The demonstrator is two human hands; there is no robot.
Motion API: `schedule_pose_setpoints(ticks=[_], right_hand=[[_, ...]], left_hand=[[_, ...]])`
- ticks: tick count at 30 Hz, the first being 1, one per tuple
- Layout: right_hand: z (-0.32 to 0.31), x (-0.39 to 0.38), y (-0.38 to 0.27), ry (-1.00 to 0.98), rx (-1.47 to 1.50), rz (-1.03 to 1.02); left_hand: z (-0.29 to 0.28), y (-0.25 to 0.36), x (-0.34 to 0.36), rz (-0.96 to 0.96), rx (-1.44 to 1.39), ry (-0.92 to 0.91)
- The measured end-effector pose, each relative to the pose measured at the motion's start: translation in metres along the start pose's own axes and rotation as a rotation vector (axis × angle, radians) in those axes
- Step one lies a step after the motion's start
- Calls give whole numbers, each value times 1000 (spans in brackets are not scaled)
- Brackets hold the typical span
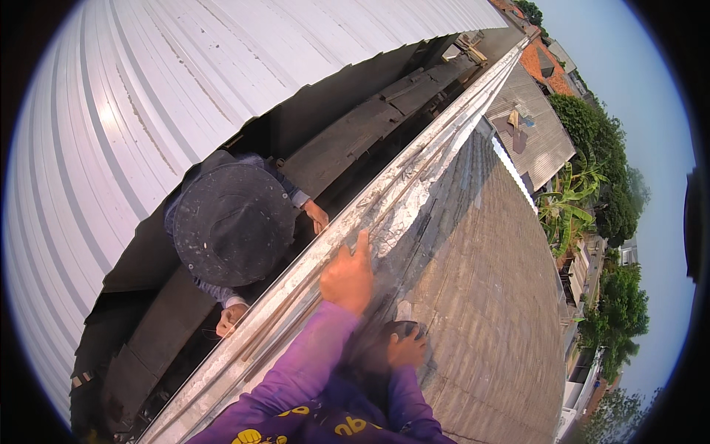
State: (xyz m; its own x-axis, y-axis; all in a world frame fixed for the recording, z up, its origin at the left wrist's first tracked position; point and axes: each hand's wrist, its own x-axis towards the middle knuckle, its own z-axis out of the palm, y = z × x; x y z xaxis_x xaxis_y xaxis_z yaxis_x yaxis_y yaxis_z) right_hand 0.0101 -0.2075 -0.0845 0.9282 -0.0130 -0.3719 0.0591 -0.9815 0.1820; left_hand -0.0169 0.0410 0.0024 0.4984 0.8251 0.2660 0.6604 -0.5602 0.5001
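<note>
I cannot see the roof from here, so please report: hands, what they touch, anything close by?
Left hand pressed on the roof ridge, holding nothing. Right hand grips a dark blurred object, kind unclear. Co-worker in dark hat close below the ridge.

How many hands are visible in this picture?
4. The person's left hand rests on the wall top; the right hand lies lower. A co-worker's two hands grip the wall's far edge.

My left hand (347, 277) rests on the wall top (414, 177). Beyond it the gap is blocked by a co-worker's hat (233, 222) and hands (316, 216). The tiled roof slope (488, 296) to my right lies open past my right hand (405, 348).
</note>
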Motion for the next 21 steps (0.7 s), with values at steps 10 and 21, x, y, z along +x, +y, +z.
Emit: schedule_pose_setpoints(ticks=[10,21], right_hand=[[1,-1,1,3,29,7],[10,0,6,63,12,-25]], left_hand=[[-4,-4,1,29,-8,55],[-4,-5,-2,-16,-18,26]])
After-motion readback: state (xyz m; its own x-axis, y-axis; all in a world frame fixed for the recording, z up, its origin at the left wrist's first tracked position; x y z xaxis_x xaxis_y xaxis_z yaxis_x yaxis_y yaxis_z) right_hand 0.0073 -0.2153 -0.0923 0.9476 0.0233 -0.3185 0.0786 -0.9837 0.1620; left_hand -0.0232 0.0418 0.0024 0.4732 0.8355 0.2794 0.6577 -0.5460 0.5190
